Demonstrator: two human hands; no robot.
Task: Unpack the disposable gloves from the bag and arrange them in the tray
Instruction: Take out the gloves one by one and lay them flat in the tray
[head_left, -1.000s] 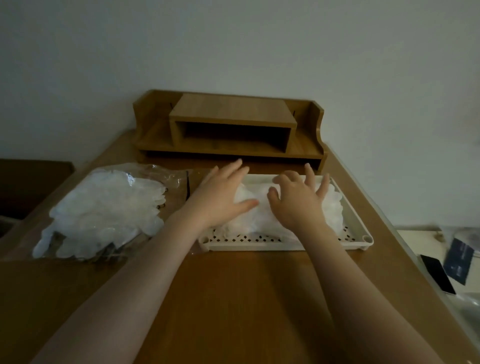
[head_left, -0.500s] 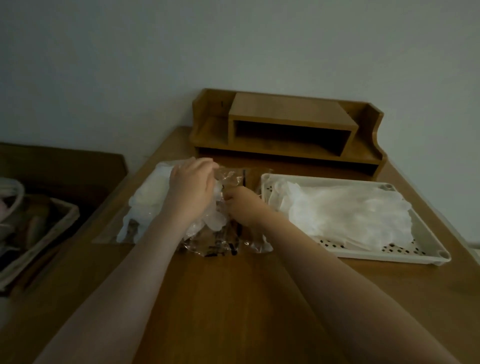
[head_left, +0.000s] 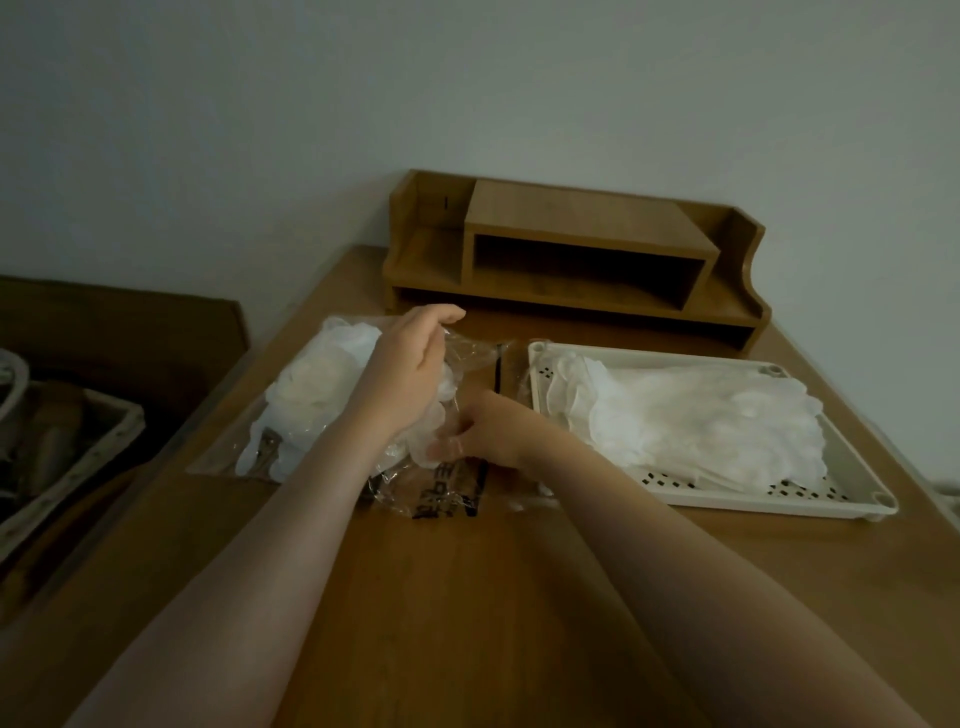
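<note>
A clear plastic bag (head_left: 441, 499) with black print lies on the wooden desk, left of the tray, with white disposable gloves (head_left: 317, 389) still inside it. My left hand (head_left: 410, 364) pinches the bag's upper film and lifts it. My right hand (head_left: 485, 428) reaches into the bag's mouth and grips a translucent glove there. A cream perforated tray (head_left: 852, 478) sits to the right with a flat pile of white gloves (head_left: 696, 421) spread across it.
A wooden desk organiser (head_left: 582, 249) stands against the wall behind the bag and tray. A basket (head_left: 62, 457) with dark contents sits lower, past the desk's left edge. Bare desk surface (head_left: 467, 623) stretches toward me.
Both hands left the gloves in the tray and moved left to the bag. My left hand now lifts the film higher and my right hand has gone further into the opening. The view swung left.
</note>
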